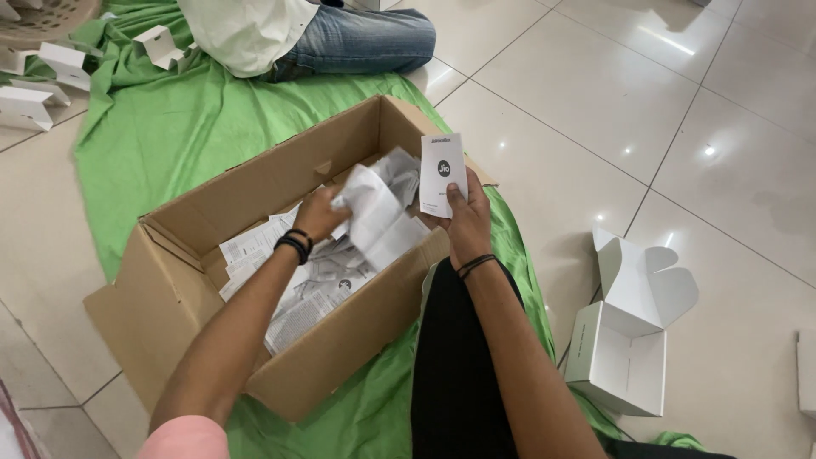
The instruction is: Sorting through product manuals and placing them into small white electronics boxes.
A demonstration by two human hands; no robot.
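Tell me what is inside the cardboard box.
The cardboard box holds loose printed paper sheets. The left hand lifts a folded sheet from them. The box bottom is covered.

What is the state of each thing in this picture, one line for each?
Cardboard box: open, flaps up, printed leaflets inside.
White carton: open, lid up, on the floor tiles.
White card: upright, held by right hand.
Folded leaflet: partly unfolded, gripped by left hand.
Green cloth: spread, wrinkled, under the box.
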